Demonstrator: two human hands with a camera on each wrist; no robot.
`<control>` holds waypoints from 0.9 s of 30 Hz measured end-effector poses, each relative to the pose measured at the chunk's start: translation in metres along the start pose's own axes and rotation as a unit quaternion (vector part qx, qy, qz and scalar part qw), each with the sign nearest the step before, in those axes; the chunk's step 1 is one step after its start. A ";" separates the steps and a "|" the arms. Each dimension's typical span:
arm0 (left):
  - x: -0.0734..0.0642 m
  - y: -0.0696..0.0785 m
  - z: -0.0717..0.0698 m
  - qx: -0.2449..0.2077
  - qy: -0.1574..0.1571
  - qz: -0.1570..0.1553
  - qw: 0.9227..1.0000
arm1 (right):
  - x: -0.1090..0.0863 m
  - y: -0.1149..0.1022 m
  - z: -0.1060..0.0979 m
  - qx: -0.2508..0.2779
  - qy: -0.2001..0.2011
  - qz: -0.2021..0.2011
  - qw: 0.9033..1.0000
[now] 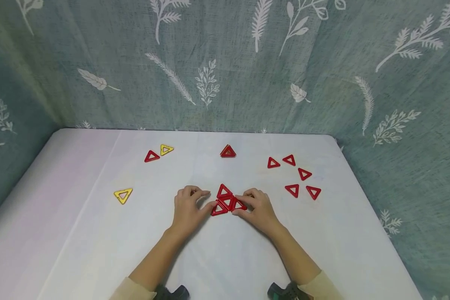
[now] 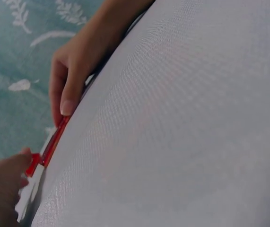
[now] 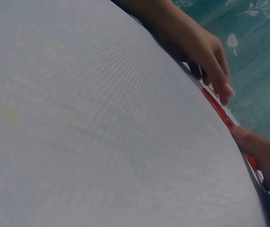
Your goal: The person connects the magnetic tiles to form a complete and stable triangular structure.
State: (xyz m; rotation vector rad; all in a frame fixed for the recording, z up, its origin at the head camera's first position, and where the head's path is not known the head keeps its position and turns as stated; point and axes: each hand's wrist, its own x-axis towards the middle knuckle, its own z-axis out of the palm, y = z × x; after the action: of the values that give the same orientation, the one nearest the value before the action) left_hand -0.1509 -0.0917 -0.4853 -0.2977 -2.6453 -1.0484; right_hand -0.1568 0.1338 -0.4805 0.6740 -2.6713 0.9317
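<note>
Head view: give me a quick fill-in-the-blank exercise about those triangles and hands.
The triangle cluster between the left hand and right hand is coloured ____.
Right of the right hand lie exactly ____ loose triangles.
On the table, toward the back left, a red triangle lies beside one coloured ____.

Missing words: red; five; yellow.

a pale surface (image 2: 172, 118) fills most of the view, and along its slanting edge the right hand (image 2: 80, 59) points downward, thumb and finger pinching the end of a thin red strip (image 2: 54, 143). nearer the edge's lower end, the left hand (image 2: 2, 189) touches a short red piece (image 2: 33, 163) just beside the strip. past the edge is teal cloth (image 2: 12, 123) with white leaf prints (image 2: 20, 85).
</note>
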 end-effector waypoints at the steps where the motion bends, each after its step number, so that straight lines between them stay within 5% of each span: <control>1: 0.001 -0.001 0.000 -0.002 -0.003 -0.007 1.000 | 0.001 0.000 -0.001 -0.002 -0.001 -0.003 1.000; 16: 0.000 -0.001 -0.002 0.049 -0.091 0.004 0.995 | -0.003 0.010 -0.002 0.000 -0.029 -0.081 0.996; 21: -0.001 -0.001 -0.004 0.024 -0.082 -0.014 0.996 | -0.003 0.008 -0.002 0.003 -0.036 -0.047 0.998; 27: 0.001 -0.002 -0.006 -0.028 -0.068 -0.043 0.996 | 0.001 0.002 -0.004 0.023 -0.076 0.040 0.996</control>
State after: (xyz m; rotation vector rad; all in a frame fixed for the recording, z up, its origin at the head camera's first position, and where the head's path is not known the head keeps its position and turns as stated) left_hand -0.1511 -0.0971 -0.4816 -0.2786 -2.7737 -1.1702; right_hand -0.1584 0.1376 -0.4784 0.6770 -2.8378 1.0042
